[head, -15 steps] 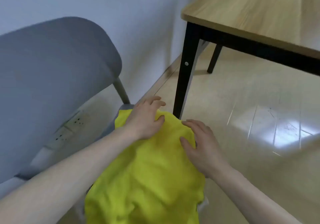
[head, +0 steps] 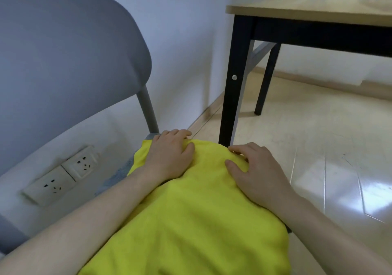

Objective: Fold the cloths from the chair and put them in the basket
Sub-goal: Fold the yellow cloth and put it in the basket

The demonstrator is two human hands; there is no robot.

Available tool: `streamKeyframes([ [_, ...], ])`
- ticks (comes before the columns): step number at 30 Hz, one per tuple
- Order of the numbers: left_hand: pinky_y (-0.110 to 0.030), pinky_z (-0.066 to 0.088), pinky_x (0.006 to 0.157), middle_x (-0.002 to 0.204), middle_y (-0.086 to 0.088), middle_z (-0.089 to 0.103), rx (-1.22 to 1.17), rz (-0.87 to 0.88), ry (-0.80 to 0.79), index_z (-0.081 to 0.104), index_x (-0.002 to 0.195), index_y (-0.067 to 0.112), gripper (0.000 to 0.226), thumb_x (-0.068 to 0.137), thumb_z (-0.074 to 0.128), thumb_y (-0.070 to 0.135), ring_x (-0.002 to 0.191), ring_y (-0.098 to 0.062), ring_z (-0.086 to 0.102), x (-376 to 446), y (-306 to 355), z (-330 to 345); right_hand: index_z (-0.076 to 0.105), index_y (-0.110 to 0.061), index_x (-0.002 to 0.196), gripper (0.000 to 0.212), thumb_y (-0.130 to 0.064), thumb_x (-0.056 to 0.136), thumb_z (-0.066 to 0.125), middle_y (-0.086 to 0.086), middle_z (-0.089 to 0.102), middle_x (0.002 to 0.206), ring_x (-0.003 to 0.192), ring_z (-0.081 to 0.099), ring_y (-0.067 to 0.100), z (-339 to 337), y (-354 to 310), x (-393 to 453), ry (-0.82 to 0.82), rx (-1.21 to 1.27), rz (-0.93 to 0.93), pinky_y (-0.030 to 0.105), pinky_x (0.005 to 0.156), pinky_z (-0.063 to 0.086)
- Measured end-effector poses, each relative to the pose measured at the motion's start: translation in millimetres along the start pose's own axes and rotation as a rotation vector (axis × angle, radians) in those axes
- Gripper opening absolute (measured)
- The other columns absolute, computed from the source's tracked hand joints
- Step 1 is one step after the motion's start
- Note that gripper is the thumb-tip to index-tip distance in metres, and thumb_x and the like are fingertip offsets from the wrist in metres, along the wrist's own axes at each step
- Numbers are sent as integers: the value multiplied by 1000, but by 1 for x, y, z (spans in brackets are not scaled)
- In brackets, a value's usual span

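A yellow cloth (head: 197,217) is lying spread over the seat of a grey chair (head: 63,51). The person's left hand (head: 169,155) and right hand (head: 256,172) are resting on its far edge, slightly apart, fingers loosely bent, pressing rather than pinching. A wooden table (head: 307,11) is standing beyond.

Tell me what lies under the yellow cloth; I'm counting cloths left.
Under the yellow cloth only a strip of the grey chair seat shows at its left edge. Both hands, left hand and right hand, rest on top. Any cloths beneath are covered.
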State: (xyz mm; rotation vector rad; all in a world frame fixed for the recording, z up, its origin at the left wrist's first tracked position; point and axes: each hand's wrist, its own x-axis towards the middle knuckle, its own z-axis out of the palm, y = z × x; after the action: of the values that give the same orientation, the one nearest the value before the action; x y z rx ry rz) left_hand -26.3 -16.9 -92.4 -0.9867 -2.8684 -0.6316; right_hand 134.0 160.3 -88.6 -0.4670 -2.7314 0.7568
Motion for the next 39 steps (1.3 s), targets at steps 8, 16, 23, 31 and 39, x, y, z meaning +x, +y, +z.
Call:
streamKeyframes([
  [8, -41, 33, 108, 122, 5, 63, 31, -92, 76, 64, 124, 30, 39, 99, 38, 46, 119, -20, 53, 3, -15, -23, 73, -34, 108, 15, -41, 96, 68, -17, 63, 100, 87, 59, 3, -13, -5, 11, 5, 23, 6, 16, 74, 43],
  [16, -38, 42, 98, 99, 8, 62, -50, -33, 139, 62, 104, 26, 17, 98, 48, 34, 96, -17, 55, -2, -35, -11, 74, -35, 90, 7, -34, 95, 70, -18, 68, 91, 82, 62, 1, -5, -13, 19, 72, 28, -5, 15, 70, 44],
  [23, -37, 45, 91, 100, 8, 61, -67, 24, 208, 64, 106, 24, 16, 99, 50, 29, 92, -15, 54, -1, -42, -3, 75, -29, 92, 6, -32, 95, 71, -18, 67, 91, 84, 61, 2, 12, -12, 9, 211, 84, -7, 18, 74, 48],
  [31, -38, 39, 98, 110, 6, 64, -58, 16, 222, 65, 112, 25, 24, 102, 44, 32, 102, -19, 59, -5, -41, -4, 75, -26, 92, 9, -32, 95, 69, -15, 67, 89, 83, 60, 4, 16, -13, 8, 257, 48, -20, 25, 76, 49],
  [39, -41, 34, 104, 119, 3, 64, -8, -25, 200, 62, 123, 27, 33, 97, 44, 37, 115, -24, 58, -10, -36, -26, 80, -23, 93, 12, -29, 95, 70, -10, 69, 89, 79, 62, 5, 14, -12, 3, 322, 18, -59, 25, 74, 49],
])
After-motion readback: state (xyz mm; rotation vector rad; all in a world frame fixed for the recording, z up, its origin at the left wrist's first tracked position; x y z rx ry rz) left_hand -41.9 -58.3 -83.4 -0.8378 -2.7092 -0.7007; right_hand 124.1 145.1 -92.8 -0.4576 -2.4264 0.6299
